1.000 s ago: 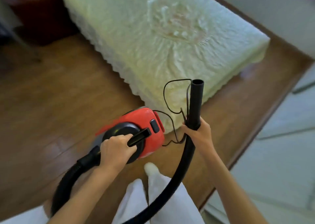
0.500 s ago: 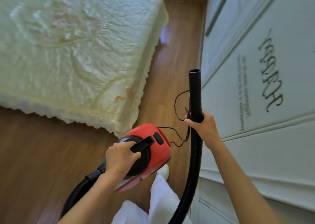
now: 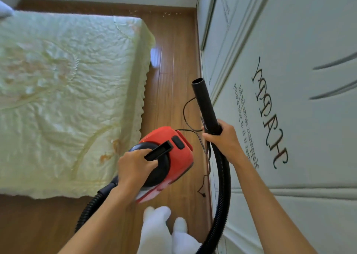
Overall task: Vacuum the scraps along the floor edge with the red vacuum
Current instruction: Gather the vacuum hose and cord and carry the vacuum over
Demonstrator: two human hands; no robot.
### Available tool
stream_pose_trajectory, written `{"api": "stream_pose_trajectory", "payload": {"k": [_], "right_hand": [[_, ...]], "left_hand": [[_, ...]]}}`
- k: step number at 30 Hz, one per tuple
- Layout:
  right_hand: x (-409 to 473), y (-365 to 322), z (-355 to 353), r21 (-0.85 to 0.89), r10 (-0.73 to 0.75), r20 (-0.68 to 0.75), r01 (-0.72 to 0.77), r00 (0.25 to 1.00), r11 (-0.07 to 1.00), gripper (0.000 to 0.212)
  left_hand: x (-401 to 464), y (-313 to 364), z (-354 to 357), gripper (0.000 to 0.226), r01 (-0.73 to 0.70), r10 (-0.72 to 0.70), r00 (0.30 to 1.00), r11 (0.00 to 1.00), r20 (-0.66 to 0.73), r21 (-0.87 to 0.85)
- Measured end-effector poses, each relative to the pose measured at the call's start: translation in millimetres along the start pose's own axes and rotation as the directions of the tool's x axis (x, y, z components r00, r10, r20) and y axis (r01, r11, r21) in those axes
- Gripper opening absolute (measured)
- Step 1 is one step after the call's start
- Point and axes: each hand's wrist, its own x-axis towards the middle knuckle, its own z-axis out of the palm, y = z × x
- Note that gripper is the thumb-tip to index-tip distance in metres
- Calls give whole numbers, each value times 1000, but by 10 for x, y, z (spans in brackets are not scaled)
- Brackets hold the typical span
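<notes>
The left hand (image 3: 135,166) gripped the red vacuum (image 3: 172,155) by its handle; the right hand's fingers (image 3: 214,135) clamped the black nozzle (image 3: 205,104), which pointed forward along the wall. The scraps (image 3: 166,13) lay well ahead at the far floor edge, nearer the right hand.

vacuum (image 3: 179,153) red | hose (image 3: 222,186) black | bedspread (image 3: 67,89) pale green

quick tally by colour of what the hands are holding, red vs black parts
red: 1, the red plastic vacuum body, carried by the left hand
black: 2, the black rigid nozzle tube and black ribbed hose, gripped where they join by the right hand
total: 3
</notes>
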Motion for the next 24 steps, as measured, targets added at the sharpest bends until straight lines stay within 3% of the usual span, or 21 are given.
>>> {"api": "stream_pose_trajectory", "payload": {"k": [19,24], "right_hand": [[3953,-727,0,-159,-74,-110,56,991,986,22],[5193,-942,-47,-174,-122,-55,110,991,979,25]], "left_hand": [[4123,501,-187,6,-45,44,999,998,-15,-53],[5218,808,-229,6,-7,5,999,999,-44,-44]]}}
